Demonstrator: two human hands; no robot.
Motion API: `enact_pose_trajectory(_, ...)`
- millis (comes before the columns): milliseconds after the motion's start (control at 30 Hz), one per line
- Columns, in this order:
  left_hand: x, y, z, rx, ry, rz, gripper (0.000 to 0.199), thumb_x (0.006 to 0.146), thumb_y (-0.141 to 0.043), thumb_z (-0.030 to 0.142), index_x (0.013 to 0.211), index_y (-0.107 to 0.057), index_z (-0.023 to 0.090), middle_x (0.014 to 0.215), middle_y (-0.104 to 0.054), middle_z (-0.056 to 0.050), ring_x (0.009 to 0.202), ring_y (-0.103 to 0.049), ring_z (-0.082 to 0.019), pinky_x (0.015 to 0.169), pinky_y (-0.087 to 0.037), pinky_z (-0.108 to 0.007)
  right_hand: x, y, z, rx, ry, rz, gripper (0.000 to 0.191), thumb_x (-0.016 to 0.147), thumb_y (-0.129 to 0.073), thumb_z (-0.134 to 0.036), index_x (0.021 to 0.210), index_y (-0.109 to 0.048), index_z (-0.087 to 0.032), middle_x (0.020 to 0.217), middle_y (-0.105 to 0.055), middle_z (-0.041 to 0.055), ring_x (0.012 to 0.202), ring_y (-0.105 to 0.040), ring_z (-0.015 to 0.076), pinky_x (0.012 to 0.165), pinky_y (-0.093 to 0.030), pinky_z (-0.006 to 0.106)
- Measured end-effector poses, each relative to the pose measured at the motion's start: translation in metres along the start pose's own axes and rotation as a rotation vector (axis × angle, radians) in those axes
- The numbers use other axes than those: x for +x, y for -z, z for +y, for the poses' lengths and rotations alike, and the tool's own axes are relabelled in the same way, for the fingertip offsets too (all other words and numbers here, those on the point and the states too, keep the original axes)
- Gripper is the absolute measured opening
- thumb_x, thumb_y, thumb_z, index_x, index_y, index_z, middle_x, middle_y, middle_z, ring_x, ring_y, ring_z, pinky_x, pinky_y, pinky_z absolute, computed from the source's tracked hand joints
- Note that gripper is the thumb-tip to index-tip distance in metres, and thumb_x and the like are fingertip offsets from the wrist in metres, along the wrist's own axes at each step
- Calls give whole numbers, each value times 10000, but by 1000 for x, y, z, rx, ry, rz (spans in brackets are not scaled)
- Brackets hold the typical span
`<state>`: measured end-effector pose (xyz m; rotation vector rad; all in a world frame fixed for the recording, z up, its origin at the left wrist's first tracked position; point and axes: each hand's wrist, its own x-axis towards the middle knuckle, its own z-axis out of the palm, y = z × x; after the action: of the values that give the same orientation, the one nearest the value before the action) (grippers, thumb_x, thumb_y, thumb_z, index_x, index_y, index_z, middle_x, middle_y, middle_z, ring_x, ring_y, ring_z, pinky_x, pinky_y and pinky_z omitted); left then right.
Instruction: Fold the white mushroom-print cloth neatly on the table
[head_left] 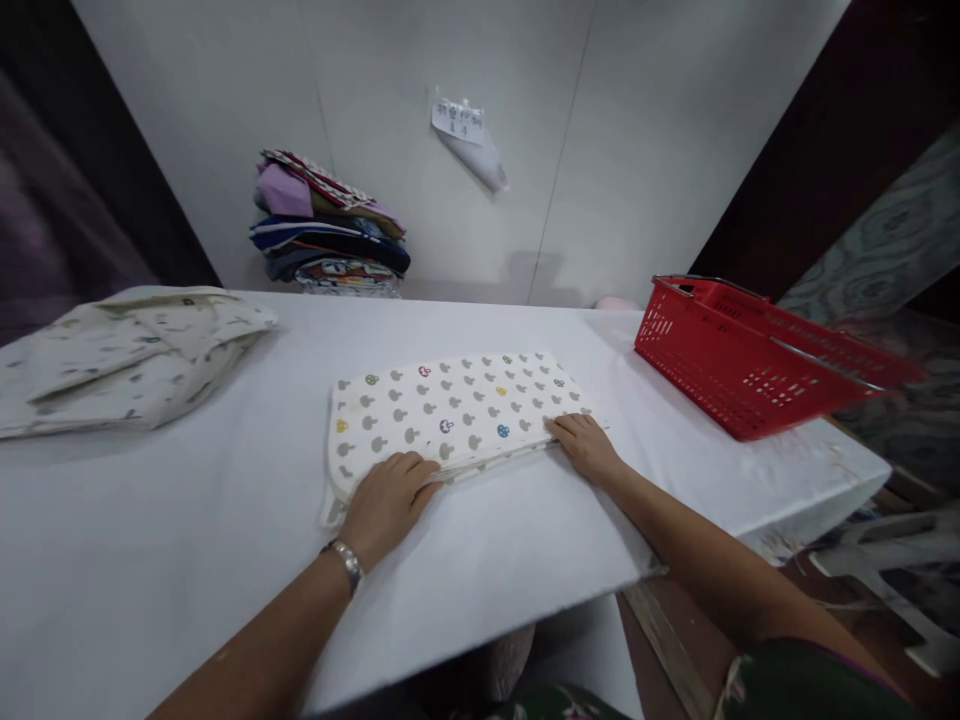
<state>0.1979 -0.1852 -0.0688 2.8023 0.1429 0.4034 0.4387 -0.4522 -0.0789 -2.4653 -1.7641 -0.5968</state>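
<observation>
A folded white cloth (450,410) printed with small grey and coloured mushrooms lies flat on the table in front of me. Its layers show along the near edge, and a small loop-like bit of fabric sticks out at the near left corner. My left hand (390,500), with a silver bracelet at the wrist, grips the near edge toward the left, thumb along the layers. At the near right corner, my right hand (583,445) has its fingers on top of the cloth and its thumb hidden under or behind the edge.
A crumpled patterned cloth (142,360) lies at the left. Several folded fabrics (330,230) are stacked by the wall. The red plastic basket (750,350) stands at the right end of the white-covered table (480,600). A paper note (459,120) hangs on the wall.
</observation>
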Motion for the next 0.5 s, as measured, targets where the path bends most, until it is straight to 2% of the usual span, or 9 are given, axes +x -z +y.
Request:
enact_pose_trajectory(267,2,4,-1,-48,31,-23,308,896,-369,409,945,-629,251,856,-593,-16,813,-527,-177,730,-414,-328,-23,6,29,-87,-158,-34,346,910,-364,-120,1214,-528,-137,1118,-602,107,989,-489,217,825,-352,335)
enact_pose_trajectory(500,1,2,-3,-56,18,-24,294,901,-371,398,967,-615,250,864,-587,-16,809,-522,-174,714,-411,-325,-35,-3,48,-148,-222,-29,339,896,-387,-142,1197,-543,-143,1109,-616,115,992,-512,229,808,-370,347)
